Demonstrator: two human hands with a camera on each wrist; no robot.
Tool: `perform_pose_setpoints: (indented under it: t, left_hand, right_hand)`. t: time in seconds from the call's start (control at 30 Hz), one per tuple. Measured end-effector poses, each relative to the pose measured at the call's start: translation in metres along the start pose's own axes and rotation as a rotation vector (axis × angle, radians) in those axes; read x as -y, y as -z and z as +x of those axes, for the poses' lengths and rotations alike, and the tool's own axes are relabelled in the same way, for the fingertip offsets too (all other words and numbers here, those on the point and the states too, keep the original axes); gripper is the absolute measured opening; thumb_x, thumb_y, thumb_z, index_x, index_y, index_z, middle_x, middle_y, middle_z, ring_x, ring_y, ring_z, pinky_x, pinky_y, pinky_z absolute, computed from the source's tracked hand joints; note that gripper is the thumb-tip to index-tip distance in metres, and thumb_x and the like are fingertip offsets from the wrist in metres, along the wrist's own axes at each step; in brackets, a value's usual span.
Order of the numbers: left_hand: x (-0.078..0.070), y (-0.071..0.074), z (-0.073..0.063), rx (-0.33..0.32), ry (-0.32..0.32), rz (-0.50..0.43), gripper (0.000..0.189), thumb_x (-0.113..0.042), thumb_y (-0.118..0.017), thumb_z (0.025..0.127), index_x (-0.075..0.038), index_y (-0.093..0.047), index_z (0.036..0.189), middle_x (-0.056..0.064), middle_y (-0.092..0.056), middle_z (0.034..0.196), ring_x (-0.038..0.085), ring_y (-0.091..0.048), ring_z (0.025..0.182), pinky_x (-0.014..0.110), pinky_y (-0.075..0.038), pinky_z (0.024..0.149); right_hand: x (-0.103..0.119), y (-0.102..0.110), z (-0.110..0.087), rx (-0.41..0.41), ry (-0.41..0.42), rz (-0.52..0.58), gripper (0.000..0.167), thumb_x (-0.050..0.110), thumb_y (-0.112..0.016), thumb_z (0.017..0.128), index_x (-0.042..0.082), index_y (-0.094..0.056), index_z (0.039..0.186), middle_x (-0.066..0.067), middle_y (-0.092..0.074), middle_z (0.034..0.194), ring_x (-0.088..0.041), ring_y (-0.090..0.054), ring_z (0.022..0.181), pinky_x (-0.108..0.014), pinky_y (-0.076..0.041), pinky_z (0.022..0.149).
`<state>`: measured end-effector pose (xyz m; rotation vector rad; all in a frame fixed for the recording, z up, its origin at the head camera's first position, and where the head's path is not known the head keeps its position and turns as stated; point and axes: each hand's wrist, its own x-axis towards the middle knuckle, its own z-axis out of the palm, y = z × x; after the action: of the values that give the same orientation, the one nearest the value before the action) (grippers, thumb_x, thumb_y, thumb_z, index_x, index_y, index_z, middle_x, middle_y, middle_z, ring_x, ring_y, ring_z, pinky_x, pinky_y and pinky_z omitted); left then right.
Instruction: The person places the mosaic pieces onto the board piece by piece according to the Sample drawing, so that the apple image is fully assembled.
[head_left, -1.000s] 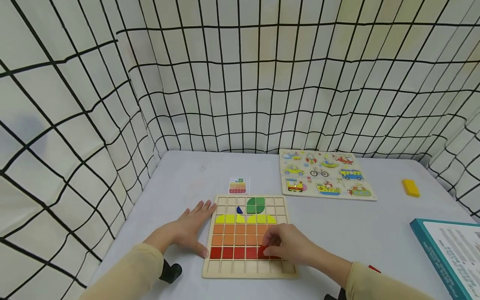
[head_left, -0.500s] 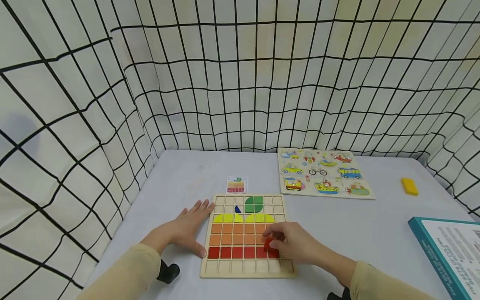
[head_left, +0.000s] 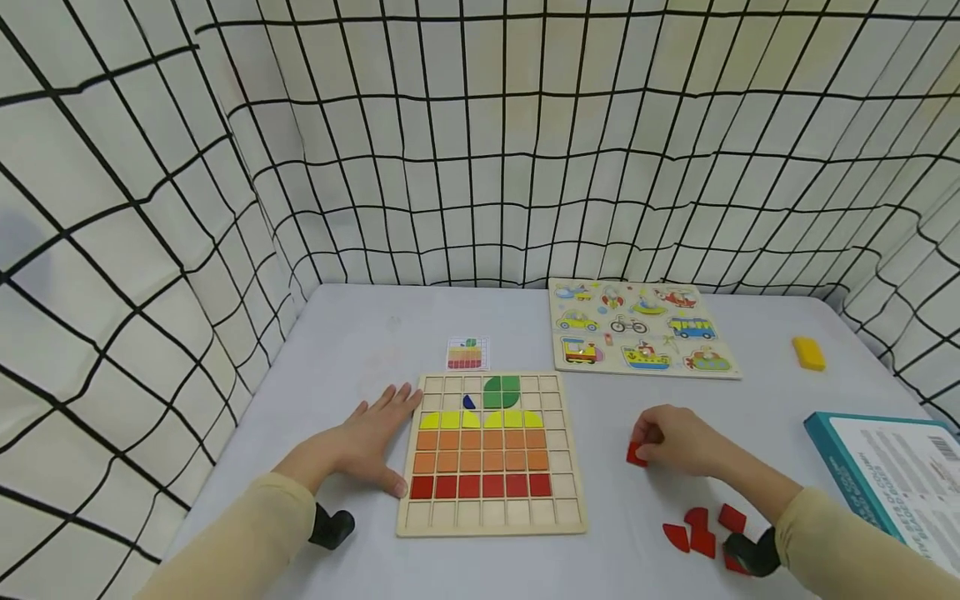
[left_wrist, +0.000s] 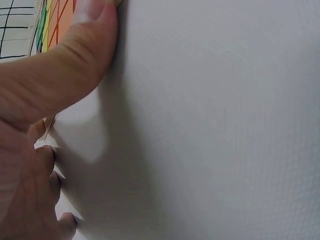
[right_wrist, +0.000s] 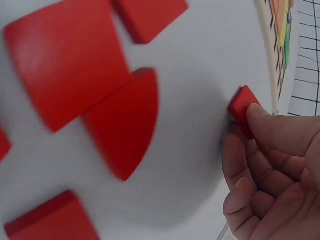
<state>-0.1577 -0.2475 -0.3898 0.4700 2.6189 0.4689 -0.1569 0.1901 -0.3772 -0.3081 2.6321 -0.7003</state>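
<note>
In the head view a wooden grid board (head_left: 517,512) lies on the table, with green, blue, yellow, orange and red pieces set in its cells. My left hand (head_left: 360,442) rests flat with spread fingers along the board's left edge; its thumb (left_wrist: 82,55) touches the corner side in the left wrist view. To the right of the board, my right hand (head_left: 678,442) pinches a red square tile (right_wrist: 241,102) between thumb and fingers, close to the tabletop. Several loose red pieces (head_left: 701,533), square and curved, lie nearer to me, partly hidden by the wrist's black camera mount.
A small pattern card (head_left: 467,354) sits behind the board. Further back is a vehicle picture puzzle (head_left: 645,329). A yellow block (head_left: 809,353) and a teal-edged box (head_left: 892,467) are at the right. Black netting (head_left: 480,154) surrounds the white table (head_left: 360,333).
My right hand has moved from the board's red row to the table on the right, holding a red tile. The loose red pieces have come into view. My left hand stays at the board's edge.
</note>
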Motion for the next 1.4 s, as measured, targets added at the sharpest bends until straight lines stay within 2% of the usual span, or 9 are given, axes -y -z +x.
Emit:
perform_pose_setpoints:
  t: [0.13,0.4,0.6,0.73,0.87,0.97,1.07,1.17,1.4]
  left_hand:
    - [0.003,0.002,-0.001,-0.012,0.004,-0.006,0.134,-0.042,-0.097,0.061,-0.003,-0.019,0.163,0.022,-0.014,0.171,0.046,-0.005,0.158,0.072,-0.008,0.123]
    - [-0.002,-0.011,0.005,0.010,-0.003,-0.045,0.135,-0.046,-0.096,0.062,-0.004,-0.017,0.163,0.021,-0.012,0.172,0.045,-0.003,0.159,0.071,-0.008,0.123]
    - [-0.006,0.008,0.012,0.012,-0.014,0.038,0.134,-0.047,-0.095,0.065,-0.004,-0.015,0.164,0.021,-0.010,0.172,0.045,-0.003,0.159,0.070,-0.009,0.124]
    - [-0.008,0.020,0.013,0.018,-0.034,0.059,0.134,-0.047,-0.095,0.065,-0.003,-0.014,0.164,0.022,-0.010,0.171,0.046,-0.003,0.158,0.071,-0.009,0.123]
    - [-0.008,0.020,0.011,0.027,-0.027,0.057,0.135,-0.048,-0.094,0.065,-0.003,-0.013,0.164,0.022,-0.009,0.172,0.046,-0.003,0.159,0.071,-0.008,0.123]
    - [-0.007,0.018,0.009,0.025,-0.020,0.056,0.135,-0.048,-0.094,0.065,-0.003,-0.014,0.164,0.022,-0.009,0.172,0.045,-0.003,0.159,0.071,-0.008,0.123]
    - [-0.007,0.016,0.008,0.035,-0.020,0.054,0.135,-0.048,-0.094,0.065,-0.003,-0.013,0.164,0.022,-0.008,0.172,0.046,-0.002,0.159,0.071,-0.008,0.123]
    - [-0.005,0.017,0.008,0.040,-0.021,0.054,0.135,-0.048,-0.094,0.066,-0.003,-0.012,0.164,0.022,-0.007,0.172,0.045,-0.001,0.159,0.071,-0.007,0.123]
    - [-0.001,0.010,0.006,0.049,-0.007,0.035,0.136,-0.048,-0.095,0.065,-0.003,-0.013,0.164,0.023,-0.008,0.172,0.047,-0.001,0.158,0.072,-0.007,0.123]
  right_hand:
    - [-0.002,0.002,0.003,0.004,0.017,-0.004,0.011,0.009,-0.075,0.090,0.007,-0.066,0.096,0.000,-0.065,0.086,-0.016,-0.055,0.080,-0.029,-0.054,0.073]
    - [-0.011,0.004,-0.007,-0.008,0.000,-0.058,0.011,0.009,-0.076,0.090,0.007,-0.067,0.095,0.000,-0.064,0.085,-0.016,-0.054,0.079,-0.026,-0.052,0.069]
    - [-0.010,0.013,-0.019,-0.053,0.030,-0.068,0.014,0.012,-0.077,0.089,0.008,-0.068,0.099,0.001,-0.065,0.087,-0.015,-0.056,0.082,-0.023,-0.051,0.068]
    - [-0.011,0.017,-0.035,0.015,0.029,-0.057,0.013,0.012,-0.079,0.087,0.012,-0.069,0.096,0.004,-0.065,0.086,-0.014,-0.056,0.082,-0.020,-0.052,0.068]
    - [-0.017,0.015,-0.051,0.143,0.041,-0.027,0.017,0.017,-0.083,0.084,0.016,-0.069,0.093,0.005,-0.063,0.084,-0.013,-0.056,0.081,-0.018,-0.052,0.067]
    - [-0.023,0.008,-0.058,0.202,0.037,0.001,0.021,0.022,-0.086,0.082,0.018,-0.068,0.092,0.005,-0.063,0.083,-0.013,-0.056,0.080,-0.019,-0.052,0.066]
    - [-0.026,-0.001,-0.062,0.220,0.034,0.002,0.026,0.027,-0.088,0.079,0.020,-0.066,0.091,0.005,-0.061,0.081,-0.012,-0.056,0.078,-0.019,-0.051,0.065]
    - [-0.024,-0.006,-0.061,0.201,0.060,-0.029,0.028,0.030,-0.089,0.077,0.021,-0.066,0.090,0.007,-0.059,0.079,-0.010,-0.054,0.076,-0.019,-0.050,0.064]
    - [-0.015,-0.011,-0.062,0.216,0.118,-0.095,0.022,0.024,-0.087,0.081,0.024,-0.067,0.090,0.008,-0.056,0.080,-0.009,-0.050,0.077,-0.019,-0.046,0.063]
